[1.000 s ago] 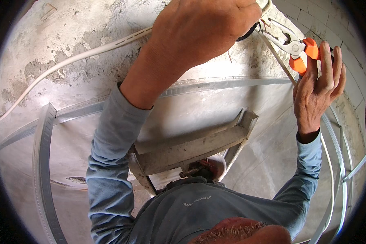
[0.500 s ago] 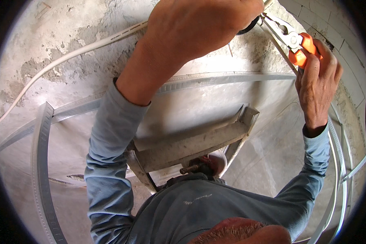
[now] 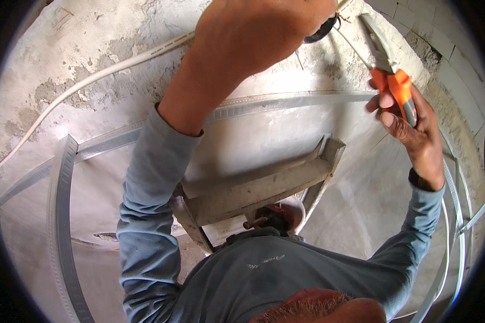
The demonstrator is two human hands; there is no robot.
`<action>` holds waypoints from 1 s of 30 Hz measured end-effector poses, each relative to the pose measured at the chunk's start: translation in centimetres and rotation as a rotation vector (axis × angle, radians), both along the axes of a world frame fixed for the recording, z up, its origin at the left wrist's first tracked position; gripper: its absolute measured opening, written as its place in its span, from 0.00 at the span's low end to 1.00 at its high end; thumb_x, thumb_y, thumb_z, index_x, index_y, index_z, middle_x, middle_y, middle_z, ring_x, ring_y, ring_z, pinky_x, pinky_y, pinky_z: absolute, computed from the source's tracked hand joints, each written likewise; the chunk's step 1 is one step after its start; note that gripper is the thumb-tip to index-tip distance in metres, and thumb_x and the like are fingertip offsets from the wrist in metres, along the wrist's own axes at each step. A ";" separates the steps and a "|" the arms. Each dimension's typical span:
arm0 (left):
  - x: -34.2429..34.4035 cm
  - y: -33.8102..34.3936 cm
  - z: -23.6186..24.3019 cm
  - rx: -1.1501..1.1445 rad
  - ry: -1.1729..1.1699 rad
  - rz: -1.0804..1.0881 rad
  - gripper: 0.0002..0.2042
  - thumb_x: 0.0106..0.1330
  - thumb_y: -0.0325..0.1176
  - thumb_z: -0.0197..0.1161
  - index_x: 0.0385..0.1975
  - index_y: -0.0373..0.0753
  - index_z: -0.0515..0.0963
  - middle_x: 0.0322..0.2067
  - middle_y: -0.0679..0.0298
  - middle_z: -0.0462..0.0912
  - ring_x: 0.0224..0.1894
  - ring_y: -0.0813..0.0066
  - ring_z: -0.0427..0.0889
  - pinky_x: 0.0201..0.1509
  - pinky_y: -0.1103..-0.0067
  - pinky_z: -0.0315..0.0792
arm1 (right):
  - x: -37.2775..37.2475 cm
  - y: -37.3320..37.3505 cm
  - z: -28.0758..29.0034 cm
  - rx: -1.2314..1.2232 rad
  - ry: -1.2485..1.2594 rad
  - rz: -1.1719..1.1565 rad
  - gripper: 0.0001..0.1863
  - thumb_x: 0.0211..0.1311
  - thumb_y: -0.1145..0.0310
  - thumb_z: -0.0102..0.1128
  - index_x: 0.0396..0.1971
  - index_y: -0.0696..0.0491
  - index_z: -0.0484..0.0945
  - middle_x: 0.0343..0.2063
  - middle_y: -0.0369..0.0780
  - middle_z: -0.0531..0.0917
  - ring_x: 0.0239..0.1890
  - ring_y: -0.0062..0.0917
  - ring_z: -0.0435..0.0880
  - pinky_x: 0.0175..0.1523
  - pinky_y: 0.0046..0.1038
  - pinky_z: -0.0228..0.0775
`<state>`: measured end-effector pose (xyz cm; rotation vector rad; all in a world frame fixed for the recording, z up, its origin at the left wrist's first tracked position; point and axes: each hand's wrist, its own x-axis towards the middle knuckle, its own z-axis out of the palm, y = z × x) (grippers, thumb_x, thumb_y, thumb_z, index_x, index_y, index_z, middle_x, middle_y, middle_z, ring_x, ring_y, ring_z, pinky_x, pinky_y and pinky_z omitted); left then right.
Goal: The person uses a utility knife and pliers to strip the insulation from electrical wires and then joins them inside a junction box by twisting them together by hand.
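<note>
High on the plastered concrete surface [image 3: 86,32], my left hand [image 3: 258,37] is closed around a black ring-shaped object [image 3: 319,33], like a tape roll, beside the white cable [image 3: 83,81]; its fingertips are mostly hidden. Thin wires with copper-coloured ends [image 3: 344,19] poke out just right of it. Lower to the right, my right hand [image 3: 409,129] grips orange-handled pliers [image 3: 393,86], their metal jaws pointing up near the wires; whether the jaws touch anything is unclear.
A metal channel [image 3: 288,101] runs across below both hands, meeting another strip [image 3: 59,210] at left. More channels [image 3: 458,220] run down the right. Below me are a wooden step or platform [image 3: 258,188] and a bucket [image 3: 291,212]. Block masonry [image 3: 455,81] lines the upper right.
The pliers have swung from tilted leftward to nearly upright, their jaws moving right of my left fingers. My right hand has turned and dropped slightly. My left hand has shifted a little left.
</note>
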<state>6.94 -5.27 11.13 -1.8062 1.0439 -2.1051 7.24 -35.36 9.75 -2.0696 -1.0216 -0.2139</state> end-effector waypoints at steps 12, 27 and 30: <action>0.3 0.3 0.1 0.001 0.091 -0.021 0.02 0.61 0.26 0.63 0.29 0.39 0.78 0.29 0.64 0.71 0.34 0.67 0.73 0.41 0.73 0.68 | 4.6 -3.4 2.5 -0.436 -1.766 -0.743 0.24 0.67 0.65 0.68 0.63 0.38 0.77 0.69 0.33 0.73 0.72 0.28 0.67 0.77 0.35 0.52; 0.2 0.0 0.0 -0.024 0.074 -0.056 0.01 0.60 0.24 0.64 0.28 0.37 0.78 0.29 0.65 0.73 0.33 0.69 0.72 0.41 0.75 0.69 | 5.0 -1.5 1.7 -0.448 -1.827 -0.806 0.19 0.62 0.66 0.72 0.51 0.34 0.79 0.70 0.29 0.72 0.70 0.28 0.68 0.76 0.35 0.53; -0.2 -0.3 0.0 -0.043 0.092 -0.029 0.01 0.60 0.24 0.64 0.28 0.37 0.78 0.29 0.65 0.73 0.34 0.68 0.73 0.40 0.75 0.69 | 4.5 -0.6 1.7 -0.497 -1.812 -0.830 0.16 0.59 0.67 0.73 0.45 0.38 0.78 0.65 0.33 0.75 0.66 0.30 0.72 0.70 0.37 0.61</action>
